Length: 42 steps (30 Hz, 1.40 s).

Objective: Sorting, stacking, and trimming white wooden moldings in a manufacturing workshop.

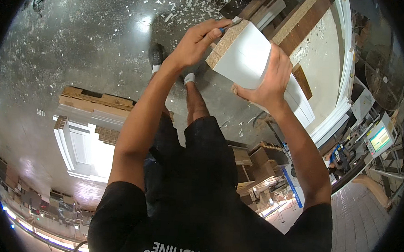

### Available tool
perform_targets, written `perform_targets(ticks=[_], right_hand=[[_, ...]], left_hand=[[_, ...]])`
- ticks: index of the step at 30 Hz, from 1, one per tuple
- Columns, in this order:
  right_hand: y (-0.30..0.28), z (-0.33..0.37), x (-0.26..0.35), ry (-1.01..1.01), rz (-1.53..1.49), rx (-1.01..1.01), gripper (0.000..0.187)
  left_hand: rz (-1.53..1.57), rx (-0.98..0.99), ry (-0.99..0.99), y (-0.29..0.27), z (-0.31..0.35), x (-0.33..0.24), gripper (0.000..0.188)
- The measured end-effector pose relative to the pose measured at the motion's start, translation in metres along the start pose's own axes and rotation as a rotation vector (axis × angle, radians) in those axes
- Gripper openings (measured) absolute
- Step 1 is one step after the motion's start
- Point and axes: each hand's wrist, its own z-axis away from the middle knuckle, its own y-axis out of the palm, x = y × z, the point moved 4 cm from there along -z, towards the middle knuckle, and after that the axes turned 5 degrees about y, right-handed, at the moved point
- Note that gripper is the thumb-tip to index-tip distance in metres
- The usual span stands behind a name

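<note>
A white-faced particleboard piece [244, 60] stands tilted in front of me, its rough brown chipboard end toward the left. My right hand [273, 79] is closed round its right side, with the thumb on the near side and the fingers over the far side. At the upper corner of the chipboard end, my left hand [199, 41] pinches a small blue-handled tool [223, 30] with a light metal tip. That tip touches or lies very close to the edge; I cannot tell which. Most of the handle is hidden by my fingers.
More white boards and a long brown-edged chipboard strip [303, 22] lie at the upper right. White chips are scattered over the grey floor [92, 42]. Stacked white panels [84, 149] lie to my left. A round fan [382, 77] and a lit screen [379, 139] are at the right.
</note>
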Motion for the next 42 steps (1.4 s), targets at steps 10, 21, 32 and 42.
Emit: perform_targets(ticks=[10,21,32,42], right_hand=[[0.002,-0.002,0.000,0.037,0.004,0.031,0.120],[0.004,-0.005,-0.015,0.036,0.033,-0.006,0.125],[0.002,-0.005,-0.009,0.056,0.045,0.028,0.125],[0.002,-0.008,-0.009,0.080,-0.015,0.029,0.125]], left_hand=[[-0.108,-0.027,0.047,-0.003,0.019,0.001,0.046],[-0.212,-0.105,0.149,0.014,-0.042,0.009,0.044],[0.308,-0.093,-0.265,0.006,-0.019,0.008,0.051],[-0.232,-0.138,-0.379,0.013,-0.034,-0.069,0.086]])
